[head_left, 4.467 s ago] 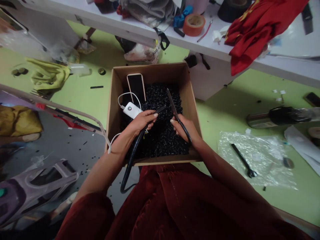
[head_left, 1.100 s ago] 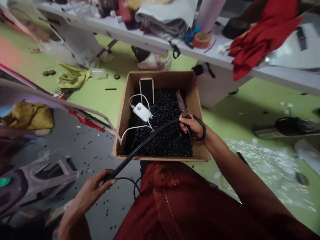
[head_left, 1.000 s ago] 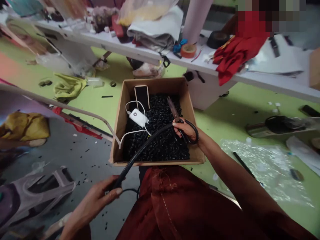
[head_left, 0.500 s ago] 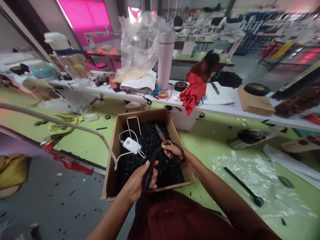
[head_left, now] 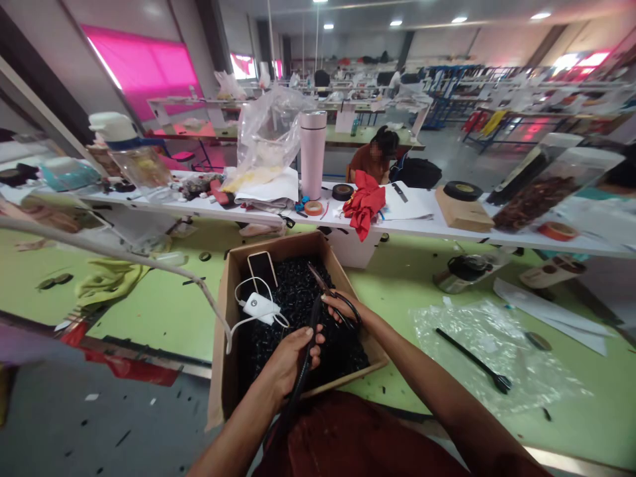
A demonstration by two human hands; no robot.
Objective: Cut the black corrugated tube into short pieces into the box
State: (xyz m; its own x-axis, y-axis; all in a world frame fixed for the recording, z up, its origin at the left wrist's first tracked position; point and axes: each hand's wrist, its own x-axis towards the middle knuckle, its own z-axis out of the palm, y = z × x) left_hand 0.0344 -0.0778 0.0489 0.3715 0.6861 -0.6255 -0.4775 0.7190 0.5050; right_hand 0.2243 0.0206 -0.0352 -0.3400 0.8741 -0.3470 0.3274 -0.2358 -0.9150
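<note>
My left hand [head_left: 289,363] grips a black ribbed flexible tube [head_left: 311,333] above the front of a cardboard box [head_left: 278,248]. My right hand [head_left: 342,307] is shut on a pair of black-handled scissors [head_left: 324,290], with its blades pointing away over the box. The box is filled with small black pieces [head_left: 293,305]. A white power bank [head_left: 261,307] with a white cable lies on them, left of both hands. A smartphone [head_left: 262,270] leans near the back left corner.
A long white table [head_left: 412,225] runs behind the box, holding a pink flask [head_left: 313,154], a plastic bag [head_left: 268,136] and red cloth [head_left: 364,203]. A seated person [head_left: 368,165] is beyond it. A black tool lies on plastic sheeting [head_left: 467,358] at right.
My view has tilted up, showing much more of the room. My left hand has come back from low left to above the box, with the tube. The right hand keeps the scissors.
</note>
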